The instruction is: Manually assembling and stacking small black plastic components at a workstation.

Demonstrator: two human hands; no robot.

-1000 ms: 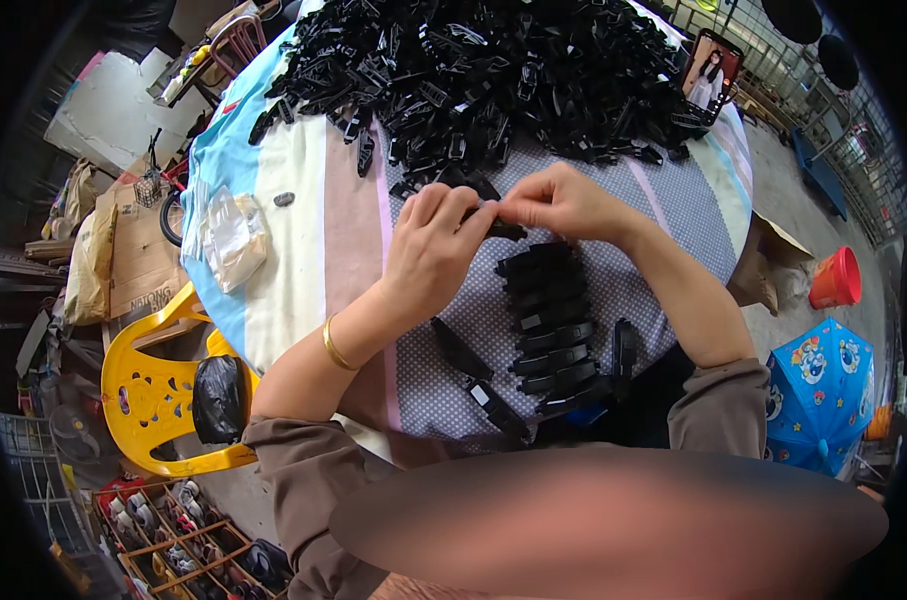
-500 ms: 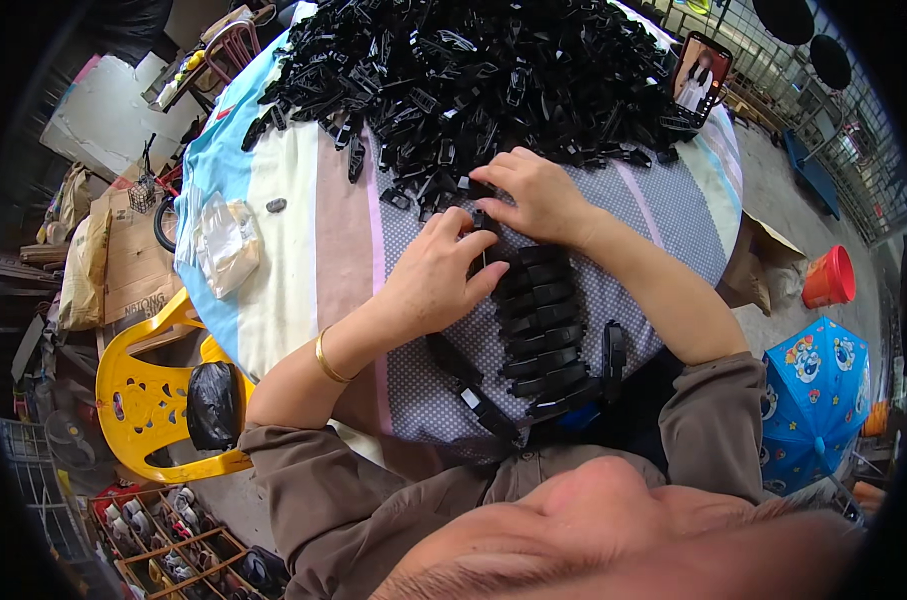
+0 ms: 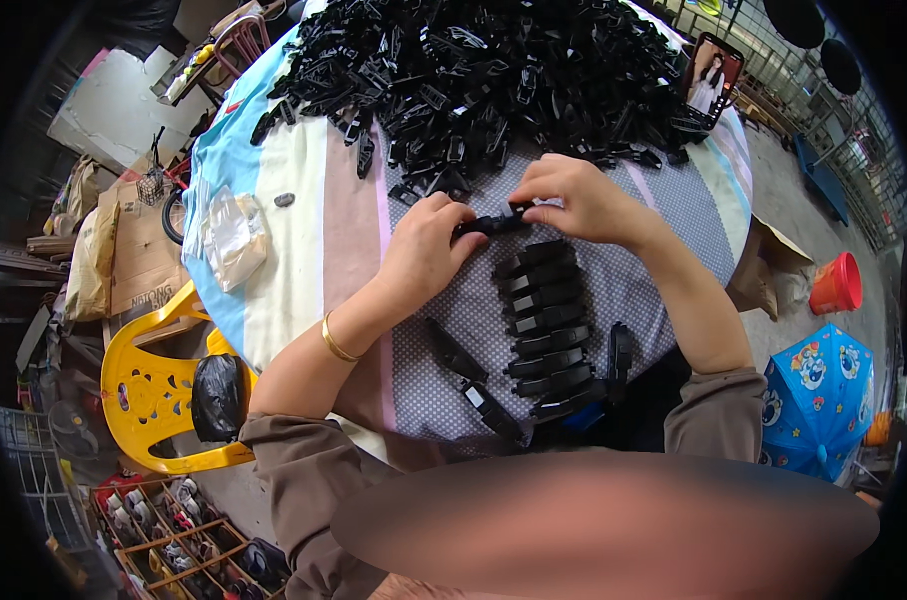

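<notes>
My left hand (image 3: 429, 245) and my right hand (image 3: 584, 200) are closed on opposite ends of a long black plastic part (image 3: 501, 224), held level over the dotted cloth. Fingers hide both of its ends. Just below it lies a neat stack of similar black parts (image 3: 547, 330), side by side in a column. To the left of the column rest two more black pieces (image 3: 489, 408), and another black piece (image 3: 621, 352) lies at its right. Beyond my hands spreads a big heap of loose black plastic parts (image 3: 464, 80).
The round table wears a striped cloth (image 3: 349, 230). On it are a clear plastic bag (image 3: 236, 240), a small dark object (image 3: 285, 200) and a propped phone (image 3: 712, 80). Around it stand a yellow chair (image 3: 139, 395), a red bucket (image 3: 837, 283) and a blue umbrella (image 3: 822, 400).
My hands have drawn back slightly from the heap and moved apart. The black part now shows stretched between them, and the near column is less covered.
</notes>
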